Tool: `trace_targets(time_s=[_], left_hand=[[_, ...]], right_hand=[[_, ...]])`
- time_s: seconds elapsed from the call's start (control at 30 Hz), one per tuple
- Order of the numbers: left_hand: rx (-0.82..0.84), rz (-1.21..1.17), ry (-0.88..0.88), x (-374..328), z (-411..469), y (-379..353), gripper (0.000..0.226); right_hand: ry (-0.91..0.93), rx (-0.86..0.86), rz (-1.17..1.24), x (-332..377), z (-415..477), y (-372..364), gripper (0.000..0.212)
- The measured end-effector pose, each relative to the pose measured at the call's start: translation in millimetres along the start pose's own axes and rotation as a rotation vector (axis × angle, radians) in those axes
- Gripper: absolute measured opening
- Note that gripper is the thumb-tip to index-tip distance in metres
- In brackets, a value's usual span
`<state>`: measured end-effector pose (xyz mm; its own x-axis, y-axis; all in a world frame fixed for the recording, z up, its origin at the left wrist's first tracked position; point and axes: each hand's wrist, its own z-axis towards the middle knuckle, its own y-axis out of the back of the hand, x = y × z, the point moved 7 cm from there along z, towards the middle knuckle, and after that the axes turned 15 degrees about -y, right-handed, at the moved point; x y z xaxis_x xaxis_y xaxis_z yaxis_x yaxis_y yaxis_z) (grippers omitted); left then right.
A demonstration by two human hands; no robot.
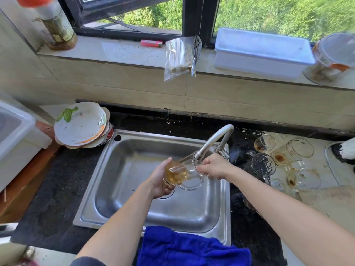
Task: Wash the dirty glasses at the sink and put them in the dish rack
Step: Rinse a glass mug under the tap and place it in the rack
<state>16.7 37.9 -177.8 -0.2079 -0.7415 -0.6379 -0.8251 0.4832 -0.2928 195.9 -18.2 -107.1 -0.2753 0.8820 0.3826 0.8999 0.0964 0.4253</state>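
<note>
A clear glass mug holding brownish liquid lies tilted on its side over the steel sink, its mouth up under the faucet spout. My left hand grips its base from the left. My right hand curls round its rim and handle from the right. Several dirty glasses with brown stains stand and lie on the counter right of the sink. No dish rack shows clearly.
A stack of used plates sits at the sink's back left corner. A blue cloth hangs over the sink's front edge. White tubs stand at the left and on the windowsill, beside a bag of chopsticks.
</note>
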Motion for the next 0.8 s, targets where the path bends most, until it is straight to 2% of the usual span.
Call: trace_targets(time_s=[0.1, 0.23, 0.37, 0.47, 0.53, 0.63, 0.73, 0.8], left_hand=[[0.028, -0.051, 0.014, 4, 0, -7, 0.057], [0.011, -0.213, -0.126, -4, 6, -19, 0.054], [-0.072, -0.047, -0.197, -23, 11, -16, 0.04], [-0.132, 0.073, -0.191, -39, 10, -8, 0.036], [-0.099, 0.092, -0.141, -42, 9, -5, 0.038], [0.023, -0.04, -0.094, -34, 7, -7, 0.041], [0.0, -0.128, -0.066, -22, 4, -7, 0.037], [-0.007, -0.117, -0.005, -16, 1, -10, 0.039]], right_hand=[[0.015, 0.046, 0.155, 5, -1, -4, 0.019], [-0.045, 0.141, 0.301, -4, -1, -14, 0.008], [-0.071, 0.202, 0.394, -12, 0, -25, 0.006], [-0.097, 0.225, 0.489, -12, -1, -32, 0.019], [-0.113, 0.253, 0.469, -9, -4, -35, 0.02], [-0.15, 0.344, 0.404, -5, -12, -36, 0.017], [-0.197, 0.395, 0.35, -5, -18, -35, 0.027], [-0.185, 0.336, 0.306, -3, -16, -29, 0.03]])
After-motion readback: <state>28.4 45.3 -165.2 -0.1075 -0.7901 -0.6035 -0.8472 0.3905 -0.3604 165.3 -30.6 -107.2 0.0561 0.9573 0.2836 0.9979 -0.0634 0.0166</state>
